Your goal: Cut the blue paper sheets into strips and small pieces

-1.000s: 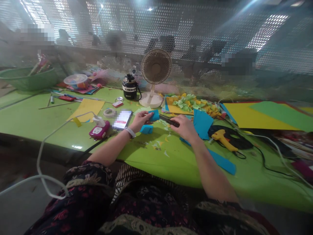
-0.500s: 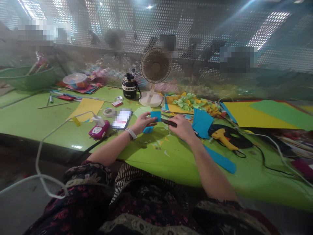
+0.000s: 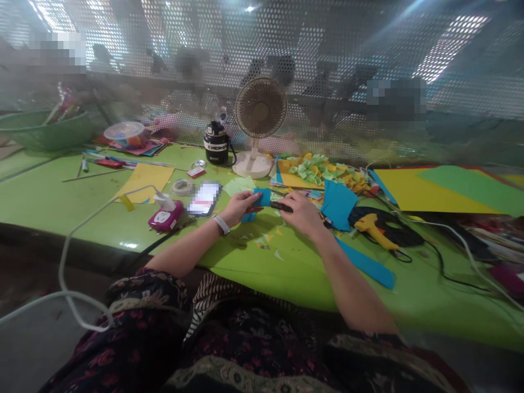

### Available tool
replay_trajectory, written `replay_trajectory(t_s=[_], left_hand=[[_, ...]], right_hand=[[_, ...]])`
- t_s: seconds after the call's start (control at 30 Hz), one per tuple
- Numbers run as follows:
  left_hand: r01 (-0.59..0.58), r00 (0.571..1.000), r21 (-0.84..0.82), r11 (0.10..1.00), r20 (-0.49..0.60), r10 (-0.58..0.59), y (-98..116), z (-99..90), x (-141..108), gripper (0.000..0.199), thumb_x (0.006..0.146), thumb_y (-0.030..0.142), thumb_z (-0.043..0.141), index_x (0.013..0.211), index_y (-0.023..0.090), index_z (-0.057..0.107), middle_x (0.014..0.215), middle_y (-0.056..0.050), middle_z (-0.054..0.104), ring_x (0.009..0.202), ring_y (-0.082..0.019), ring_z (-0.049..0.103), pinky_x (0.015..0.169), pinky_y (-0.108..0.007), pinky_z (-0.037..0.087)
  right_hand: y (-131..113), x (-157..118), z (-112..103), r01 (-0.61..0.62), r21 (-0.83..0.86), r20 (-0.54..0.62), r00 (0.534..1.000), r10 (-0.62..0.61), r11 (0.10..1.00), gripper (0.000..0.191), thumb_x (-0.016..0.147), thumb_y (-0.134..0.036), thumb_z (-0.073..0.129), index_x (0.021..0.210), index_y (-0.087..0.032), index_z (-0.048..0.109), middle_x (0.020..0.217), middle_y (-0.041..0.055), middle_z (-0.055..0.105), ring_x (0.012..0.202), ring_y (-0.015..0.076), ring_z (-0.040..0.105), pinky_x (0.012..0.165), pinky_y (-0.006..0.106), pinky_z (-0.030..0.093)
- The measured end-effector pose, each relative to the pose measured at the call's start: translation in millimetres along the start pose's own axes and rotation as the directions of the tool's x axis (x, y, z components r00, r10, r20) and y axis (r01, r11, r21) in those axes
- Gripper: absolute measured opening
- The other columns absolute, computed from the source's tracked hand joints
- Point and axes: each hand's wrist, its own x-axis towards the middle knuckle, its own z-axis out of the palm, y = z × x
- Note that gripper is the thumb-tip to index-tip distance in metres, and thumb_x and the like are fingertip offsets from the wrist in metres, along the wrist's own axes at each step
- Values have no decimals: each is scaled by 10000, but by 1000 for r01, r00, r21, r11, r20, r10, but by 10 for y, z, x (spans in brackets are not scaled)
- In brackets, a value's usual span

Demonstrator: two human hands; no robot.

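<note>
My left hand (image 3: 242,207), with a watch at the wrist, pinches a small blue paper piece (image 3: 262,197). Dark-handled scissors (image 3: 282,206) are in the closed fingers of my right hand (image 3: 302,212), pointing left at the paper's right edge; how far their blades are apart is too small to tell. Another blue piece (image 3: 248,217) lies on the green table (image 3: 298,273) under my left hand. To the right of my right hand are a stack of blue paper (image 3: 339,204) and a long blue strip (image 3: 366,263), partly behind my forearm.
A fan (image 3: 262,109) and a black bottle (image 3: 216,144) stand at the back. Left are a phone (image 3: 204,198), a tape roll (image 3: 182,188) and a pink power adapter (image 3: 166,217) with a white cable. A yellow glue gun (image 3: 377,232) lies right, by curled paper pieces (image 3: 315,170).
The blue piece has turned slightly in my left fingers, and my left thumb now lies over it. My right hand and the scissors have shifted slightly left.
</note>
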Motion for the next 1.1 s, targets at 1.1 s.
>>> replay_trajectory(t_s=[1.1], left_hand=[[-23,999,-63,998,-47,21,8,17,-21,395,726,317,919,698,146,564,664,34,632,649,-86,650,807,-280,603]], right_hand=[[-84,-13,-40,-11,20,27,1000,11,1000,285,847,-178,645,1094,-235,773,1056,94,685,1005,271,646,856,375,529]])
